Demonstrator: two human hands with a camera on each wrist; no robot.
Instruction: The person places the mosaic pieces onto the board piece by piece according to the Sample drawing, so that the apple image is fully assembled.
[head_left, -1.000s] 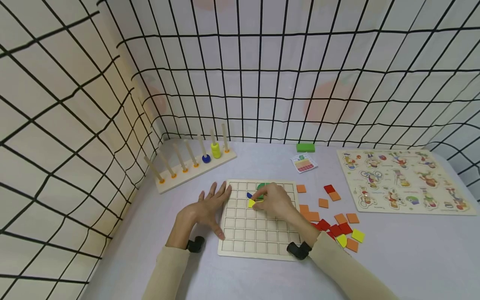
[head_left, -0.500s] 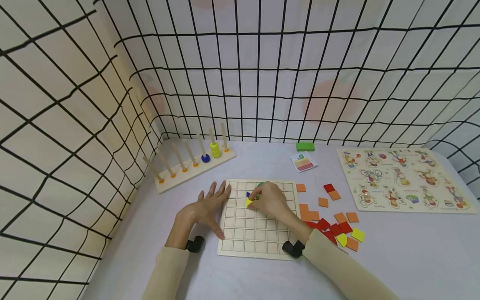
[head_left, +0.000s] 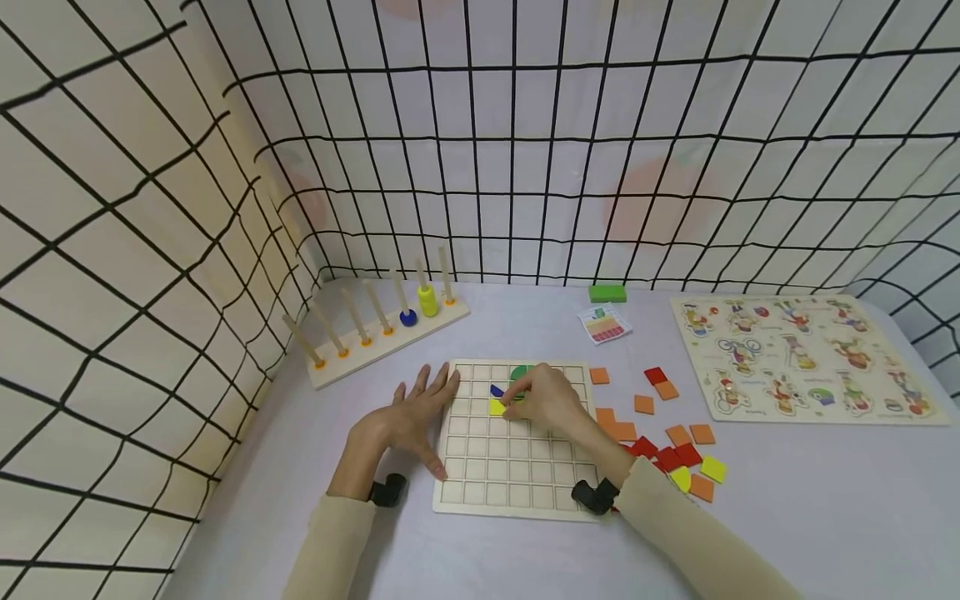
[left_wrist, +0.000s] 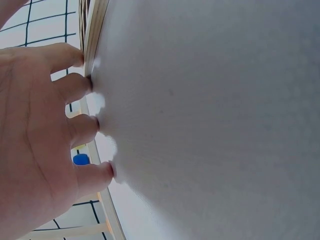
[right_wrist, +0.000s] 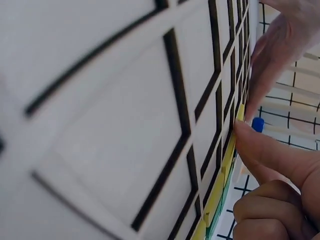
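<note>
One yellow tile (head_left: 497,407) sits on the gridded board (head_left: 487,471), just on the near side of a little blue piece (head_left: 497,390), and the right hand (head_left: 543,400) has thumb and index finger together at the tile's edge, pinching it I'd say, probably because fingertips give finer control over such a small square. Left hand (head_left: 408,418) is spread out, gripping nothing, fingers and thumb along the board's left side, I guess so it won't slide. Loose orange tiles (head_left: 643,404) lie off to the right, probably to be handy for the right hand
</note>
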